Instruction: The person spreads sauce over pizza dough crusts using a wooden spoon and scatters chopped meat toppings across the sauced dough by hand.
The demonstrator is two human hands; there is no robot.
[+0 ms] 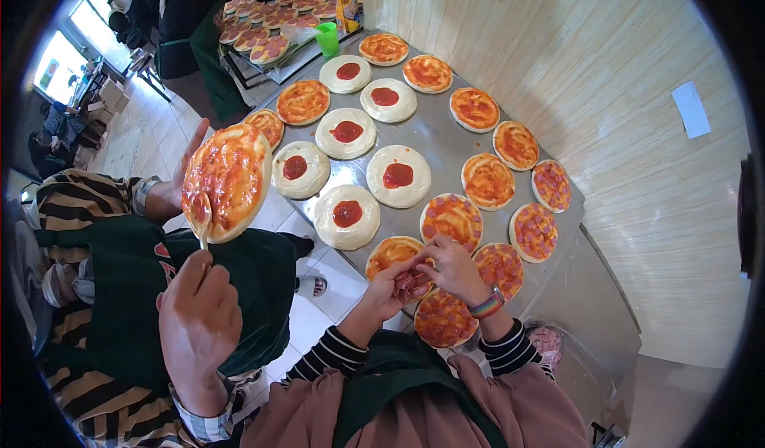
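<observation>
While cupping pink meat pieces (411, 285) in the left hand (389, 290), pinching at them with the right hand (453, 269) — over sauced rounds (390, 252) at the near edge of the worktop (437, 143); hemmed in by more rounds ahead and a co-worker's hand (201, 312) to the left — with bare metal (558, 277) to the right

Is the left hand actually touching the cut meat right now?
Touching. The head view shows the cut meat resting in the cupped left hand, with no gap between them.
</observation>
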